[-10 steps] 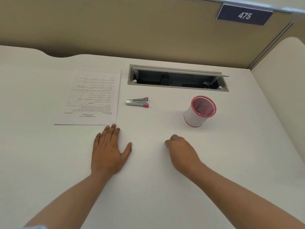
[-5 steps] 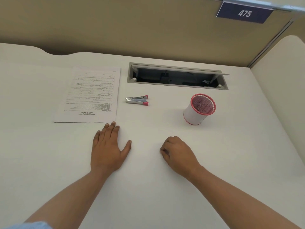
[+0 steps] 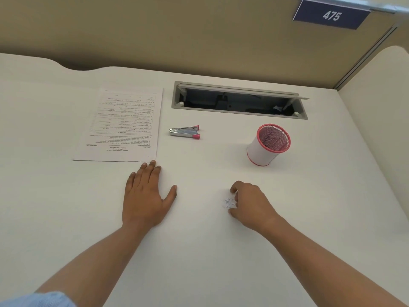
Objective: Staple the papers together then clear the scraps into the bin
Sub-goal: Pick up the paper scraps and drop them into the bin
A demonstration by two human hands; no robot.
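The scraps point(image 3: 229, 202), a small pale crumpled cluster, lie on the bench point(image 3: 199, 262) in the crook of the right hand point(image 3: 250, 204). Its forefinger curls over them from the far side and its thumb closes in from the near side. The hand is cupped round them, most likely to rake the bits into one pinch rather than chase them singly. Whether they are already lifted off the surface cannot be told.

The mesh bin point(image 3: 257, 151), a small white pot with a pink rim, stands upright beyond that hand and a little to its right. It is near but not touching, so the carry should be short.

The left hand point(image 3: 145, 196) lies flat, palm down, fingers straight and together, holding nothing. Its fingertips sit just at the near right corner of the papers point(image 3: 124, 127), probably to steady the body or keep the stack from sliding.

The papers lie as one squared stack at the left, print facing away. The pink-tipped stapler point(image 3: 184, 132) lies on its side just to their right, untouched. That suggests the stapling is done and the clearing is in hand, though any staple is too small to make out.

Behind the stapler and bin, an open cable tray point(image 3: 175, 96) is sunk into the bench. Above it a partition carries a number plate point(image 3: 331, 15) reading 475.
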